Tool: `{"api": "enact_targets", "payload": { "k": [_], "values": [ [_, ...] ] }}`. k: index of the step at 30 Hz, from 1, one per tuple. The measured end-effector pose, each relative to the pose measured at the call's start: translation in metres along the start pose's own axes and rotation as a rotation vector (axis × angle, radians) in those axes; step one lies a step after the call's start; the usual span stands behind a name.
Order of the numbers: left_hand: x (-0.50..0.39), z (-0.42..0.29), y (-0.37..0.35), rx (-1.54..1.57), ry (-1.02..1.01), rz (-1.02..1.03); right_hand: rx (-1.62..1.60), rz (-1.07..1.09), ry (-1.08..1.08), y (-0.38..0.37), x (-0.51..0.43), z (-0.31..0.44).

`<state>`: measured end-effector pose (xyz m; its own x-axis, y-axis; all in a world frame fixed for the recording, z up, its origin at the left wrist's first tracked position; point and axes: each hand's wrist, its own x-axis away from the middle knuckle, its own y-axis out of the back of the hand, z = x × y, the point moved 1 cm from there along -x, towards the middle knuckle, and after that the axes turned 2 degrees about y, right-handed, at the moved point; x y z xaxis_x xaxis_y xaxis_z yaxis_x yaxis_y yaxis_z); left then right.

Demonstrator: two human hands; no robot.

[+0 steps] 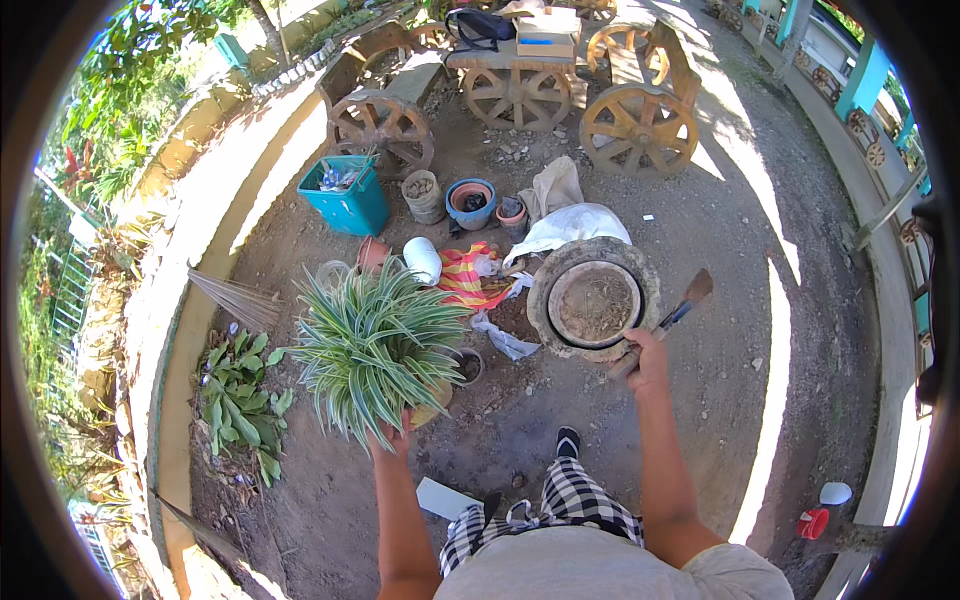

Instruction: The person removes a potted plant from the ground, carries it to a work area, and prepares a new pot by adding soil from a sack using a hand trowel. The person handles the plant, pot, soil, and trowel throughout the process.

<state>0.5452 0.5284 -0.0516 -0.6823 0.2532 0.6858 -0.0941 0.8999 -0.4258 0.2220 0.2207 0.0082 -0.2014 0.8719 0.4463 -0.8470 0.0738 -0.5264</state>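
A bushy spider plant (382,341) with white-edged green leaves stands before me on the left. My left hand (394,435) grips it at its near lower side, its fingers partly hidden by leaves. Part of a yellowish pot (433,407) shows below the foliage; whether my hand touches it I cannot tell. My right hand (646,360) is closed around the handle of a hand trowel (684,301), its brown blade pointing away to the right. Just beyond that hand is a broad-rimmed round concrete planter (547,304), with dry brown matter in its inner ring.
Ahead sit a teal bin (345,199), a blue pot (471,217), a white sack (574,227) and a striped cloth (469,274). Cut leafy stems (244,401) lie left by a low wall (176,420). Wagon-wheel benches (382,127) and a table (517,60) stand farther back.
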Motion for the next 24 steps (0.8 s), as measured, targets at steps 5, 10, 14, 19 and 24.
{"api": "enact_targets", "payload": {
  "k": [5, 10, 14, 19, 24],
  "values": [
    [0.029, 0.032, -0.03, -0.029, -0.032, -0.249, 0.047, 0.036, -0.017, -0.01, -0.055, 0.027],
    [0.046, 0.042, -0.032, 0.093, -0.065, -0.119, 0.039, 0.09, -0.077, -0.025, -0.063, 0.045],
    [0.046, 0.044, -0.034, 0.114, -0.094, -0.081, -0.015, 0.098, -0.049, -0.01, -0.071, 0.033],
    [0.027, 0.038, -0.008, 0.084, -0.171, 0.06, -0.06, 0.129, -0.041, -0.005, -0.058, 0.02],
    [0.03, 0.021, 0.031, 0.125, -0.071, 0.246, -0.103, 0.099, -0.018, -0.014, -0.012, 0.024]
  ]
}}
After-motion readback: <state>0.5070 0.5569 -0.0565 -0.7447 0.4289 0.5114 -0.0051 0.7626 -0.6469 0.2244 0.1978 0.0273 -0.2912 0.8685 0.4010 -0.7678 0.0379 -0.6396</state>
